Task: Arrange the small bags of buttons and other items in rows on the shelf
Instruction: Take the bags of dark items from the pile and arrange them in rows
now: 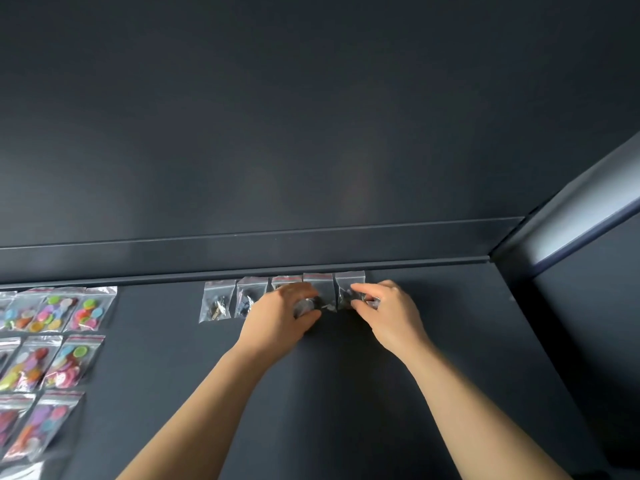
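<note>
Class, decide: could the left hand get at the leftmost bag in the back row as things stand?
Probably yes: the leftmost bag lies uncovered on bare shelf, just left of the left hand, with nothing between them.

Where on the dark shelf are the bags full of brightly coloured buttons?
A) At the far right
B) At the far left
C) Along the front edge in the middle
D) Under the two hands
B: the bags of coloured buttons lie in rows at the left of the shelf, away from both hands.
</note>
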`<state>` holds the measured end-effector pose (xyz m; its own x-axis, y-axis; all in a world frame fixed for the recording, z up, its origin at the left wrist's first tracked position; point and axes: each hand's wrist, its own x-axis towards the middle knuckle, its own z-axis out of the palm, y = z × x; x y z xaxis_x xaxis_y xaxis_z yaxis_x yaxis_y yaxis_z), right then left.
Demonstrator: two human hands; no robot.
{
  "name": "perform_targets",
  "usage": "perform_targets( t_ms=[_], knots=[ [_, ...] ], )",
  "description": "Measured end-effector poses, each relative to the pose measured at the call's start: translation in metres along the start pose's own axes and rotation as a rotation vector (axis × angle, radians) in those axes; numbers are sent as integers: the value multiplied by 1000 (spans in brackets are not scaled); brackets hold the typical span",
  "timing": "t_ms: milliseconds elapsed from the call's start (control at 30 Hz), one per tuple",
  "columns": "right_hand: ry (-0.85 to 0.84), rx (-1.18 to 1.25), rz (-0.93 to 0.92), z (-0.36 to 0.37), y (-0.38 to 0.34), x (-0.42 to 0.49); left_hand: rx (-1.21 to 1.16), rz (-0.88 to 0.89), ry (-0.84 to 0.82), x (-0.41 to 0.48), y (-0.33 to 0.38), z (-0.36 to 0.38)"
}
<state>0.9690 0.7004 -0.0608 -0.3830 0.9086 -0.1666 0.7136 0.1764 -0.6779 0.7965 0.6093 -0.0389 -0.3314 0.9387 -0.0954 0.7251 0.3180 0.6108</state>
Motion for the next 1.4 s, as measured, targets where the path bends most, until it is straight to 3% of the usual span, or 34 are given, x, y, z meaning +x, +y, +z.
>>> perform_targets(
  t_ms=[200, 367, 500, 600, 700, 967, 1200, 1400],
  knots=[
    [-18, -18, -6, 0, 0, 2, -24, 4, 6, -1, -2, 1],
    [18, 41, 1, -1, -2, -1, -187, -65, 60, -4, -3, 1],
    [3, 416, 108, -7, -5, -7, -664, -253, 8, -8, 11, -5],
    [-102, 966, 223, -14, -12, -12, -711, -260, -149, -11, 24, -7],
    [-162, 1169, 194, -20, -16, -20, -675, -235, -260, -15, 36, 0],
    [-95, 1056, 205, -30, -9, -30, -827, -233, -143, -9, 40, 0],
    [-240, 776, 143, -39, -12, -32, -794, -177, -142, -6, 48, -1],
    [-154, 873, 170, -43, -11, -32, -760, -195, -190, -7, 46, -1]
  ],
)
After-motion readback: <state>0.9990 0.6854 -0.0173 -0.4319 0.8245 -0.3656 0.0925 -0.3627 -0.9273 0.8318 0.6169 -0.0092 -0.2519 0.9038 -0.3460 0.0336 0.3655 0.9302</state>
